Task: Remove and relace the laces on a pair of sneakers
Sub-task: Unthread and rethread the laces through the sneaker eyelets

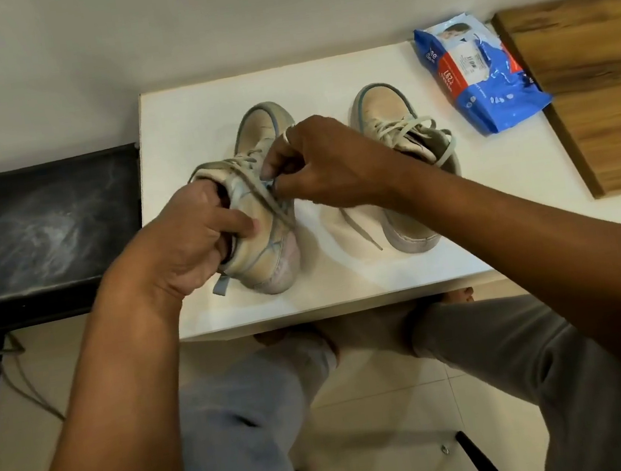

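Two worn cream high-top sneakers [383,107] sit on the white worktop [495,211]. Left hand [183,244] grips the left sneaker [264,253] by its collar; right hand [330,161] fingers [272,163] pinch its grey lace [256,194] near the upper eyelets. Judged step: unlacing. Next: draw the lace clear of each eyelet.

Looks like a home; room type unclear from this angle. I'm sat at a small white table [185,109] mid-frame, against a plain white wall [232,16] up top. Glossy cream floor tiles [367,409] at the bottom, wipes pack [477,71] and wood-grain board [597,86] upper right, dusty black surface [42,223] at left.
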`<state>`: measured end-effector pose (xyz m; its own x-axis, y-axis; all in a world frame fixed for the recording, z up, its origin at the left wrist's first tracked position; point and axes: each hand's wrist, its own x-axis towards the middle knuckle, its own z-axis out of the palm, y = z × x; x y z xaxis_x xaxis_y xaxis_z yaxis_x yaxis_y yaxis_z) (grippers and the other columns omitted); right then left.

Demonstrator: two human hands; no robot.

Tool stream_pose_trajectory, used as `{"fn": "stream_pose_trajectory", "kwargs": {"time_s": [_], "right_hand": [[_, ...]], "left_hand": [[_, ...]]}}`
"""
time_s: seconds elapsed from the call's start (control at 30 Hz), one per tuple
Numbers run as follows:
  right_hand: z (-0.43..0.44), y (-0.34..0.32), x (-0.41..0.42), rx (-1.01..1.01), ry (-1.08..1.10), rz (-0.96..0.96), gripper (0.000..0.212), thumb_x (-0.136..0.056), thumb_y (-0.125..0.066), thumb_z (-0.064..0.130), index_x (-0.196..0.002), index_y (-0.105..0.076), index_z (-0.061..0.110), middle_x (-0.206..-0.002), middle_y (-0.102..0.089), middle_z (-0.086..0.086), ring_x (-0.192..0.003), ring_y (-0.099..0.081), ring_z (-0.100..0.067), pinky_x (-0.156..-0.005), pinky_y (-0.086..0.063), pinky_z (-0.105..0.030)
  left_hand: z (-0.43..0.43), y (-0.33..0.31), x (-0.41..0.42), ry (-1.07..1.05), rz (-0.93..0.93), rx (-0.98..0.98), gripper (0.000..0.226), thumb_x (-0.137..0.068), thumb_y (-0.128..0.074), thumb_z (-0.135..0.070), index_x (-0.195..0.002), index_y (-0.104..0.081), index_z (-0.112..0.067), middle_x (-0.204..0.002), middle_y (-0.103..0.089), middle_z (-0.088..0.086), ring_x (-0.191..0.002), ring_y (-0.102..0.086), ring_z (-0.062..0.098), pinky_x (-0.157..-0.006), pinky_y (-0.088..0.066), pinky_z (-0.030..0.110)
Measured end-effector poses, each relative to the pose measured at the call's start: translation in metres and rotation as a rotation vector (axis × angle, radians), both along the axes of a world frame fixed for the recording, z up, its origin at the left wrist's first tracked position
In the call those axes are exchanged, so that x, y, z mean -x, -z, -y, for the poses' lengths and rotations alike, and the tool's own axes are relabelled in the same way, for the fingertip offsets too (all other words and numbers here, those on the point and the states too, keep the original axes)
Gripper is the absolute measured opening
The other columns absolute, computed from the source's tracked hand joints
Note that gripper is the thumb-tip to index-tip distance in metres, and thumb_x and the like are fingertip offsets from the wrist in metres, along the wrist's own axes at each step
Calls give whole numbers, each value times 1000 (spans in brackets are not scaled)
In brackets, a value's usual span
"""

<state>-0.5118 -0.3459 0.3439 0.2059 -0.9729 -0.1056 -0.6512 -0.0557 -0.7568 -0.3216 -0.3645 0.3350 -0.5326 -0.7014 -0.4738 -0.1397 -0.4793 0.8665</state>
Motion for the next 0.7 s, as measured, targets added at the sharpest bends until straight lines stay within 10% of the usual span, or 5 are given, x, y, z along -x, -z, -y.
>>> {"fn": "stream_pose_trajectory", "kwargs": {"time_s": [0.4, 0.7], "right_hand": [[-10, 17, -28, 401, 239, 20, 17, -85, -64, 13, -99, -75, 13, -88, -72, 4, -66, -53, 2, -64, -39, -3], [-12, 11, -18, 222, -38, 52, 15, -84, -67, 10, -98, -75, 11, -70, -59, 24, -62, -58, 8, -58, -41, -8]], "left_hand": [[-1, 0, 4, 28, -104, -29, 60, -81, -36, 30, -126, -55, -4, -112, -69, 15, -110, -66, 29, -92, -54, 36], [-2, 5, 7, 65, -201, -1, 68, -75, -35, 35, -128, -51, -5, -104, -69, 11, -105, -67, 27, -82, -56, 35]]}}
